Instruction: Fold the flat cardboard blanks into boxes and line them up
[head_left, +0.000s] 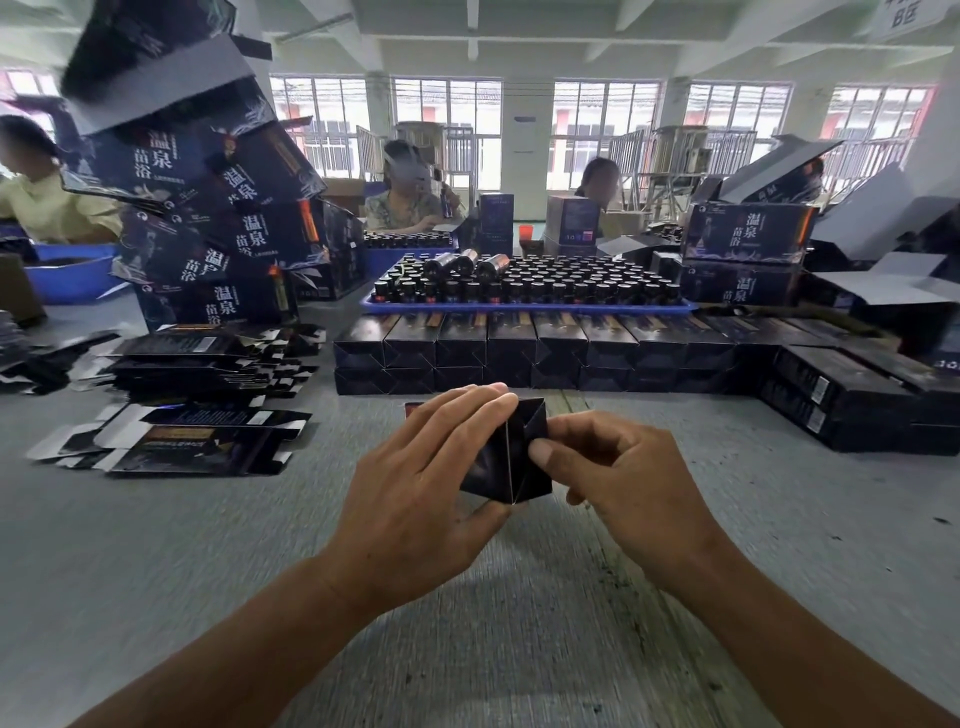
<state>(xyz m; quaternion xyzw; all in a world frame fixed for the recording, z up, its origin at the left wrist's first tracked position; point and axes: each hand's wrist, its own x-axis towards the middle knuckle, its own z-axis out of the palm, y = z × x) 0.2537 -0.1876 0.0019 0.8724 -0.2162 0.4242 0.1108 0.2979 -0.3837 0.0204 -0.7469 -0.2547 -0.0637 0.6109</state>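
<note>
Box (511, 457) mostly hidden between both gripping hands.

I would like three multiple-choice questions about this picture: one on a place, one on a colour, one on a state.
1. Where do the flat blanks lie?
A. to the left of the hands
B. on the blue tray
C. under the right arm

2. What colour is the tray that holds the small bottles?
A. red
B. blue
C. white

3. What is the state of the box between the hands?
A. flat on the table
B. held up by both hands, its end flaps folded in
C. standing in the row

Answers: 1 A, the stacks sit left of the left hand. 2 B, its rim is blue. 3 B, the left hand and right hand grip it.
</note>
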